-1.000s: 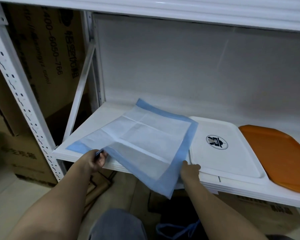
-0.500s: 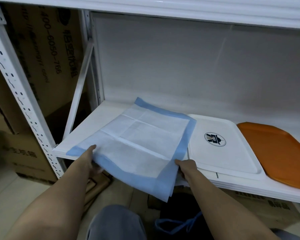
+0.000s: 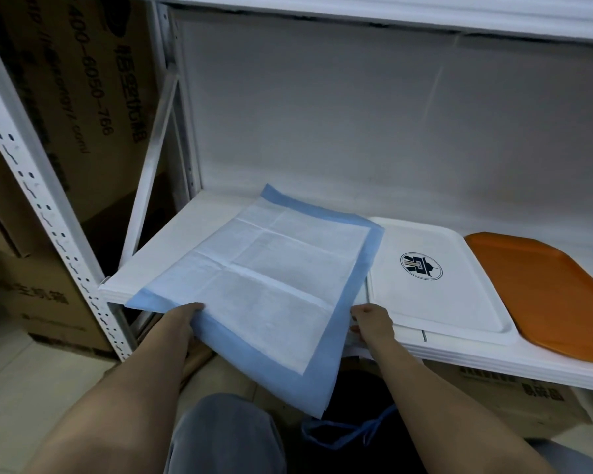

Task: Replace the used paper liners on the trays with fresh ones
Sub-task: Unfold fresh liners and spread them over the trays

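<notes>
head cam | looks forward-down | near shelf [image 3: 172, 241], seemingly crouched

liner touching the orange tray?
Apart. The head view shows the white tray lying wholly between the liner and the orange tray.

A white shelf [image 3: 192, 230] carries a blue-edged liner [image 3: 271, 285], white tray [image 3: 435, 302] and orange tray [image 3: 545, 289].

Shelf [image 3: 172, 241] bay stood open at front; upper shelf [image 3: 391, 12] capped headroom. Back panel [image 3: 356, 131] closed rear. Upright post [image 3: 31, 186] and diagonal brace [image 3: 151, 159] blocked left side. Blue-edged liner [image 3: 271, 285] overhung front edge, covering left shelf. White tray [image 3: 435, 302] and orange tray [image 3: 545, 292] filled right. Bare strip remained at left rear.
</notes>
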A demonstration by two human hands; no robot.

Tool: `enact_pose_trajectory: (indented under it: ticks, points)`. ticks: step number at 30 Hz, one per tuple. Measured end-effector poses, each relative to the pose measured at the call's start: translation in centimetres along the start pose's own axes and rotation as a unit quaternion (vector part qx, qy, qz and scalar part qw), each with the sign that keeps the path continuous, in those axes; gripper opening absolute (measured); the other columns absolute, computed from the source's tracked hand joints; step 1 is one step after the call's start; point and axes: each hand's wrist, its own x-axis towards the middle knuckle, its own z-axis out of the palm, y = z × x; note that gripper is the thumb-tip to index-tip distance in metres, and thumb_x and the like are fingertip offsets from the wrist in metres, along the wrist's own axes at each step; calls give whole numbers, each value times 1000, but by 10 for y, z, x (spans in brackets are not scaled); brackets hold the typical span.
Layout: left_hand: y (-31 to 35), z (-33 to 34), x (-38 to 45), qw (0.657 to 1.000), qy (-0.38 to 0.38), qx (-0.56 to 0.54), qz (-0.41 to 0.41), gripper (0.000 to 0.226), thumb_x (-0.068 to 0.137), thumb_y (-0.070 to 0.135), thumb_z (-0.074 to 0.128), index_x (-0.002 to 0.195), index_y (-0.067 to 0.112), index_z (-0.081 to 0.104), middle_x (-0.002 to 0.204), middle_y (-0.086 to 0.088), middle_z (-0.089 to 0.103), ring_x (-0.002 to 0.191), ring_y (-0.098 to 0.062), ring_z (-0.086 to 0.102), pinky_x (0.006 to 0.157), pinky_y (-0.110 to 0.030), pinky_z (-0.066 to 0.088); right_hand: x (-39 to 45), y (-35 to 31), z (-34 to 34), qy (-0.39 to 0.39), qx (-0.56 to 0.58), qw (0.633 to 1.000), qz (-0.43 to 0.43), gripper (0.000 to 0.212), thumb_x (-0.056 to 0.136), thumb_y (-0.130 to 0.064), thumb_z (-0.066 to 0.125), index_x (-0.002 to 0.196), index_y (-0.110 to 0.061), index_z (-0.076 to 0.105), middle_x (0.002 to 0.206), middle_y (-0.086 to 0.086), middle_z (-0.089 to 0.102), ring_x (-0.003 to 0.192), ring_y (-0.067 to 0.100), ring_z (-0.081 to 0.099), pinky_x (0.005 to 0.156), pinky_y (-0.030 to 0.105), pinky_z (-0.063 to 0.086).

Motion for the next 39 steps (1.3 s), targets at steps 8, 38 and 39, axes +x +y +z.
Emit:
enact_pose_trajectory:
  ticks: [8,38,39]
  points:
    - [-5,1,2,1000,4,-16,-8,67,94,18,57,146,-2,21,150,-20,27,137,-32,33,112,-41,32,1,-1,2,-54,-112,992,-13,20,83,-26,63,72,-11,57,73,8,60,69,24,57,63,28,38]
    - [137,54,87,820,75,511,246,69,93,38,54,149,18,20,146,-23,29,134,-41,30,110,-45,29,94,-55,34,59,-96,994,14,43,90,-14,49,131,-11,36,125,17,53,113,34,54,84,32,40]
    - [140,57,94,828,70,504,235,70,92,37,55,149,14,20,146,-24,29,134,-41,31,110,-45,29,98,-55,35,64,-105,992,12,44,91,-13,48,133,-12,36,127,16,52,115,34,53,86,32,40]
